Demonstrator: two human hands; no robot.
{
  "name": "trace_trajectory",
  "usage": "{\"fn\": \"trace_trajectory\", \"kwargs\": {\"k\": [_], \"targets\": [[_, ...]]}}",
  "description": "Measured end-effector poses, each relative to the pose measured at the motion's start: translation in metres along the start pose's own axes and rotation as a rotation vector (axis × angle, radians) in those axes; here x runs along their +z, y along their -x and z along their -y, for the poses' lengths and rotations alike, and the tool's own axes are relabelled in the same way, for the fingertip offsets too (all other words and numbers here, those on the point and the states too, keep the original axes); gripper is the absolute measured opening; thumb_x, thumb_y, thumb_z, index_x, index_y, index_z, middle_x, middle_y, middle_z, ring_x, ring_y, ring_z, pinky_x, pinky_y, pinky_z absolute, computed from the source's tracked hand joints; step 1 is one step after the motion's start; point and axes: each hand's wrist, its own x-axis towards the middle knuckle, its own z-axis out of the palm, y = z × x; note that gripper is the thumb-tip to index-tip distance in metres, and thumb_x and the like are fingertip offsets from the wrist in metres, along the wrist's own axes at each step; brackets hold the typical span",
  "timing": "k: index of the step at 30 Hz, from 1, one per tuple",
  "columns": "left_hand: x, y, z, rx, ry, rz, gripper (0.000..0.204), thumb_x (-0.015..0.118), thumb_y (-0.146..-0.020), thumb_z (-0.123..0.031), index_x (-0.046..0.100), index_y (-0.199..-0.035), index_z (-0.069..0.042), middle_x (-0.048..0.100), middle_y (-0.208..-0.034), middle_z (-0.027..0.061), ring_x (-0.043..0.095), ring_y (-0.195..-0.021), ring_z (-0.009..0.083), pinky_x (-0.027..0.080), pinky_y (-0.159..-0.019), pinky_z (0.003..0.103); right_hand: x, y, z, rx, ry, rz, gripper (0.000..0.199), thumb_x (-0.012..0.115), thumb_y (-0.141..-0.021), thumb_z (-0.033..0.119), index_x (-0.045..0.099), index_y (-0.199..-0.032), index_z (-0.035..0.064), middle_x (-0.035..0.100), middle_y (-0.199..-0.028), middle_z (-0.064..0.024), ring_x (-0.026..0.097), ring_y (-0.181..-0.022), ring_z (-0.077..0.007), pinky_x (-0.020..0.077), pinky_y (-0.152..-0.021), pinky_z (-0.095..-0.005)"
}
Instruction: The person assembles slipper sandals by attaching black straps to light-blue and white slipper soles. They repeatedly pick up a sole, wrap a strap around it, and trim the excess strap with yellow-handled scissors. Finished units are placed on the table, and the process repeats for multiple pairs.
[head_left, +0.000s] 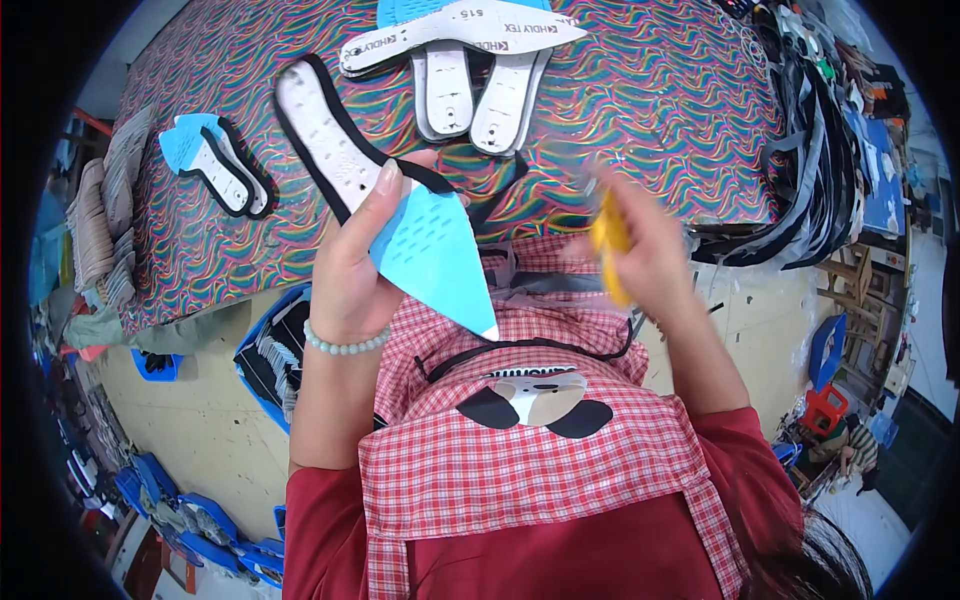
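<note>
My left hand grips a shoe insole piece, white at its narrow end and light blue with dark dashes at its pointed end. Black edging runs round the white part, and a loose black strip trails off its right side. To the right, apart from the insole, my right hand is closed round a yellow-handled tool. Motion smears its metal end, so I cannot make out its exact kind.
A table with a wavy multicoloured cover lies in front. Several white insoles sit at its far middle, and edged blue-and-white ones at the left. Black strips hang over the right edge; grey fabric is piled at the left.
</note>
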Motion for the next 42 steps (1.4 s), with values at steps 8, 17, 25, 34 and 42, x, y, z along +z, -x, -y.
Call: {"fn": "trace_trajectory", "kwargs": {"k": [8, 17, 25, 34, 42], "targets": [[0.016, -0.011, 0.038, 0.443, -0.573, 0.189, 0.040, 0.051, -0.095, -0.024, 0.052, -0.120, 0.007, 0.059, -0.117, 0.0164, 0.058, -0.107, 0.0219, 0.045, -0.093, 0.035, 0.010, -0.028, 0.038, -0.305, -0.183, 0.069, 0.018, 0.056, -0.091, 0.017, 0.061, -0.097, 0.0009, 0.061, -0.091, -0.0152, 0.061, -0.089, -0.0305, 0.0472, -0.077, -0.0337], [0.014, 0.018, -0.019, 0.554, -0.036, 0.340, 0.081, 0.039, -0.086, -0.068, 0.042, -0.135, -0.004, 0.053, -0.087, 0.0056, 0.050, -0.069, 0.0150, 0.043, -0.065, 0.030, 0.080, 0.000, 0.023, -0.252, -0.379, 0.271, 0.020, 0.056, -0.093, 0.023, 0.062, -0.088, 0.0053, 0.060, -0.077, -0.0058, 0.061, -0.071, -0.0190, 0.0478, -0.059, -0.0326], [0.011, 0.085, -0.082, 0.590, -0.719, 0.742, 0.050, 0.051, -0.092, -0.035, 0.047, -0.131, -0.003, 0.060, -0.115, 0.0206, 0.059, -0.104, 0.0407, 0.046, -0.091, 0.056, 0.066, 0.008, 0.042, -0.174, -0.566, 0.271, 0.021, 0.056, -0.093, 0.019, 0.064, -0.099, 0.0000, 0.064, -0.092, -0.0087, 0.062, -0.090, -0.0177, 0.0484, -0.080, -0.0290], [-0.153, 0.015, -0.106, 0.692, -2.180, -0.107, 0.035, 0.063, -0.085, -0.008, 0.061, -0.120, -0.008, 0.054, -0.132, 0.0092, 0.040, -0.131, 0.0309, 0.028, -0.110, 0.040, 0.058, -0.052, -0.007, -0.155, 0.232, -0.144, 0.030, 0.071, -0.079, 0.031, 0.059, -0.088, 0.0050, 0.061, -0.086, -0.0102, 0.063, -0.077, -0.0290, 0.0508, -0.067, -0.0395], [-0.034, -0.137, -0.053, 1.089, -1.855, 0.033, 0.038, 0.064, -0.086, -0.017, 0.058, -0.122, -0.007, 0.058, -0.124, 0.0158, 0.053, -0.117, 0.0298, 0.042, -0.097, 0.038, 0.056, -0.074, 0.036, -0.341, -0.336, -0.160, 0.014, 0.065, -0.082, 0.007, 0.061, -0.093, 0.0013, 0.060, -0.086, -0.0098, 0.062, -0.083, -0.0223, 0.0503, -0.077, -0.0304]]}}
